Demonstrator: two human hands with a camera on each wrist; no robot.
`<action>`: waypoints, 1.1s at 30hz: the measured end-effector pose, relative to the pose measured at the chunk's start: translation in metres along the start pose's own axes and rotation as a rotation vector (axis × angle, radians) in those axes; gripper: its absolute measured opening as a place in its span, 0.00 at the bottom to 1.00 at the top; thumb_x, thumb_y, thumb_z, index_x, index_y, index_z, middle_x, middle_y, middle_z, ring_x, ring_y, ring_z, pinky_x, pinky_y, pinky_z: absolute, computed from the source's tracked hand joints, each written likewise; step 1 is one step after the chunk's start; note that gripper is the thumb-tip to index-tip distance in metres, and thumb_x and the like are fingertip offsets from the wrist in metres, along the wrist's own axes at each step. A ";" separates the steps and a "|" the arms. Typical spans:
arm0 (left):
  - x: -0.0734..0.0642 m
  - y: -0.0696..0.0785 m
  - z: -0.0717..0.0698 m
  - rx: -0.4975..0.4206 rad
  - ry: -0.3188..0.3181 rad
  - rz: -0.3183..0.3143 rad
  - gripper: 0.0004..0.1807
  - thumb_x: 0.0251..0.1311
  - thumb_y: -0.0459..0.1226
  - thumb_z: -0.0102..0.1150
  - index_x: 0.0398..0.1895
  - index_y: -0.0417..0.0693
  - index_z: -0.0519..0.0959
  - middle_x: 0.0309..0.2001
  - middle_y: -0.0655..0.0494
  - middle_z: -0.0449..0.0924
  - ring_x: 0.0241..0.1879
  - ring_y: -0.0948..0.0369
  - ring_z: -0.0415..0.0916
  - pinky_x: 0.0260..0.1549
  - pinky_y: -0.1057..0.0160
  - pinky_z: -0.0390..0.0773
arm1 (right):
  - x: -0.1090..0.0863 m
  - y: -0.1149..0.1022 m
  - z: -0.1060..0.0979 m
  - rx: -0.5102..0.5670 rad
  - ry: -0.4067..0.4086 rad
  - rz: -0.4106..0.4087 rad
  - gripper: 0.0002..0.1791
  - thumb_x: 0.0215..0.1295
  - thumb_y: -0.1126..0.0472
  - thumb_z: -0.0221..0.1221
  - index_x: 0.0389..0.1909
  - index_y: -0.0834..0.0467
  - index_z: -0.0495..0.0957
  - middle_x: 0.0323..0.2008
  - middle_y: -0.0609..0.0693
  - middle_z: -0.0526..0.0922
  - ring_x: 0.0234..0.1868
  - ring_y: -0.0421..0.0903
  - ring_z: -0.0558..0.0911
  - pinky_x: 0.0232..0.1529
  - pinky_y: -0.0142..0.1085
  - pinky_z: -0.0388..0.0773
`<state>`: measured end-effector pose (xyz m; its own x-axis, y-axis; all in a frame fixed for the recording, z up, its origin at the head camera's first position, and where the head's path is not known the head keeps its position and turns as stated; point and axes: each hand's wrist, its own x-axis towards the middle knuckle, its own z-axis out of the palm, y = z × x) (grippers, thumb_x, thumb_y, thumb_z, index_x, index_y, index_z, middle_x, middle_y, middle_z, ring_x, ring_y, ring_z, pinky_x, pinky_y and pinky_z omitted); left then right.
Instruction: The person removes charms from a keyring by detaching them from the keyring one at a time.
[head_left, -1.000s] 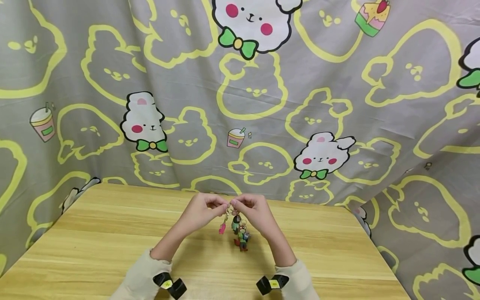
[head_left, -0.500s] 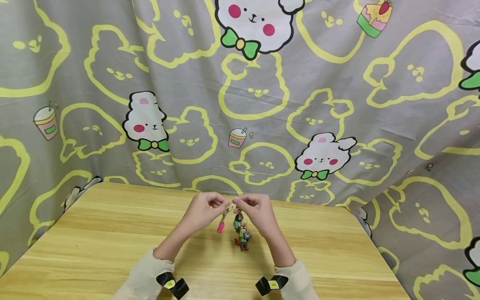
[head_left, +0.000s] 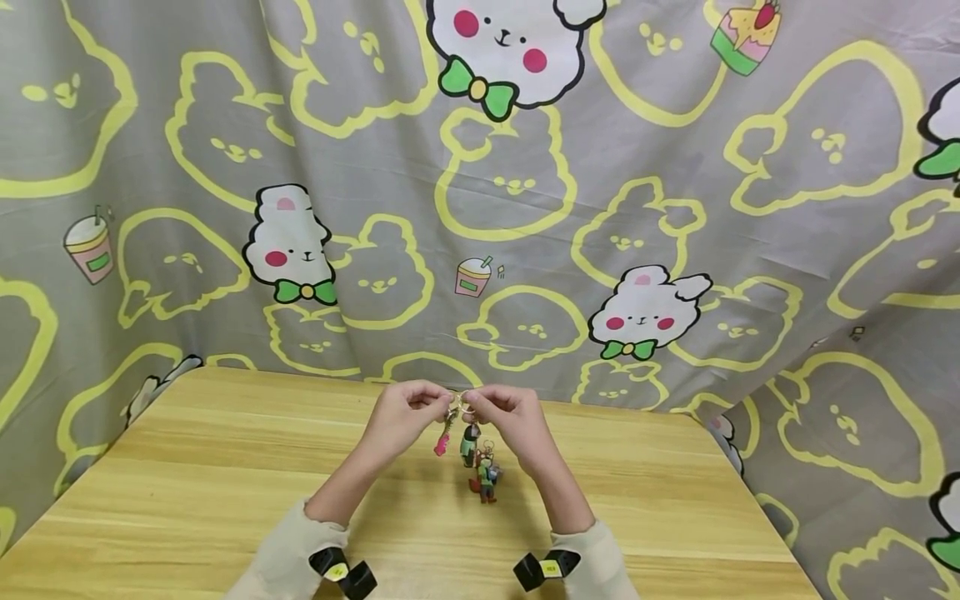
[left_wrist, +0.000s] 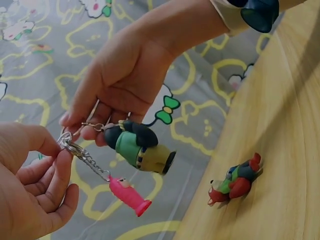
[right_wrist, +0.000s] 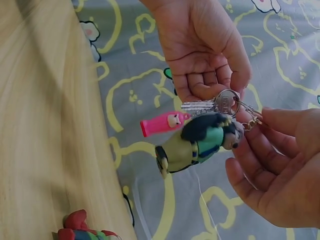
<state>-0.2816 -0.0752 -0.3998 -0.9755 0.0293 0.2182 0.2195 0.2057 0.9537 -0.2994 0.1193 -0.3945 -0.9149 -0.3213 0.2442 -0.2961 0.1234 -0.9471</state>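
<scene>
My left hand (head_left: 408, 414) pinches a metal key ring (left_wrist: 67, 140) between thumb and fingertips. From that ring hang several keys (right_wrist: 199, 106) and a pink charm (left_wrist: 129, 195) on a short chain. Close beside it, my right hand (head_left: 512, 421) pinches the metal ring end of a figurine keychain (right_wrist: 200, 142). Its figure has a green top, dark arms and tan lower half, and dangles above the table. Both rings meet at the fingertips; whether they are linked I cannot tell. A second figurine (head_left: 487, 480), green and red, stands on the table below the hands.
A light wooden table (head_left: 225, 467) lies under both arms. Behind it and at both sides hangs a grey curtain (head_left: 390, 167) with yellow outlines and white cartoon animals. Black cameras are strapped at both cuffs.
Both hands have lifted slightly, with the pink charm and the held figurine rising along. The ring now shows more between the fingertips. The figurine on the table has stayed put.
</scene>
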 end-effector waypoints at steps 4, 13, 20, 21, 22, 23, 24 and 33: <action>0.000 0.000 0.000 -0.020 -0.017 0.011 0.05 0.65 0.33 0.65 0.39 0.39 0.87 0.34 0.48 0.89 0.31 0.62 0.83 0.35 0.68 0.79 | 0.000 -0.001 -0.001 -0.018 -0.057 -0.001 0.14 0.71 0.59 0.63 0.43 0.68 0.87 0.39 0.64 0.89 0.33 0.40 0.87 0.43 0.36 0.85; -0.002 -0.001 -0.006 -0.014 -0.180 0.063 0.09 0.66 0.33 0.62 0.45 0.38 0.85 0.37 0.44 0.87 0.35 0.60 0.82 0.40 0.63 0.82 | -0.003 -0.005 -0.004 -0.090 -0.111 -0.003 0.12 0.73 0.61 0.61 0.40 0.68 0.86 0.36 0.68 0.87 0.35 0.48 0.86 0.43 0.36 0.84; -0.002 -0.001 -0.010 0.097 -0.239 0.134 0.07 0.66 0.37 0.66 0.42 0.43 0.88 0.37 0.50 0.87 0.36 0.60 0.81 0.37 0.67 0.81 | -0.003 -0.003 -0.005 -0.193 -0.175 -0.051 0.13 0.76 0.60 0.57 0.37 0.65 0.85 0.29 0.61 0.84 0.29 0.42 0.81 0.33 0.33 0.80; -0.002 -0.001 -0.009 0.108 -0.227 0.138 0.06 0.66 0.37 0.66 0.41 0.44 0.88 0.36 0.51 0.88 0.35 0.60 0.81 0.36 0.67 0.81 | -0.003 -0.004 -0.004 -0.188 -0.173 -0.046 0.13 0.76 0.60 0.57 0.37 0.65 0.85 0.30 0.59 0.84 0.29 0.41 0.81 0.33 0.33 0.80; -0.002 -0.001 -0.009 0.118 -0.212 0.141 0.06 0.65 0.37 0.67 0.40 0.45 0.89 0.36 0.52 0.88 0.35 0.60 0.81 0.35 0.67 0.81 | -0.003 -0.004 -0.004 -0.182 -0.169 -0.037 0.14 0.76 0.60 0.56 0.38 0.65 0.85 0.30 0.58 0.84 0.29 0.41 0.81 0.34 0.33 0.80; -0.002 -0.001 -0.008 0.122 -0.196 0.141 0.05 0.65 0.37 0.67 0.40 0.46 0.89 0.36 0.52 0.88 0.34 0.60 0.82 0.34 0.67 0.81 | -0.003 -0.004 -0.004 -0.173 -0.166 -0.030 0.14 0.77 0.60 0.56 0.38 0.66 0.85 0.30 0.57 0.85 0.30 0.41 0.82 0.34 0.33 0.80; -0.002 -0.001 -0.008 0.124 -0.178 0.137 0.05 0.65 0.36 0.68 0.39 0.47 0.89 0.36 0.53 0.89 0.34 0.60 0.82 0.33 0.67 0.81 | -0.003 -0.004 -0.003 -0.163 -0.162 -0.022 0.15 0.77 0.60 0.55 0.39 0.67 0.85 0.31 0.55 0.85 0.30 0.41 0.82 0.35 0.33 0.81; -0.003 0.000 -0.001 0.104 0.000 0.153 0.03 0.63 0.34 0.69 0.37 0.48 0.90 0.34 0.54 0.90 0.32 0.63 0.83 0.32 0.68 0.79 | -0.003 -0.005 -0.001 -0.118 -0.132 -0.004 0.17 0.77 0.59 0.56 0.44 0.71 0.85 0.33 0.60 0.86 0.31 0.39 0.84 0.37 0.32 0.83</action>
<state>-0.2790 -0.0763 -0.4002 -0.9307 0.0681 0.3594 0.3628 0.2986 0.8827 -0.2955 0.1204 -0.3904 -0.8722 -0.4412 0.2111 -0.3367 0.2285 -0.9135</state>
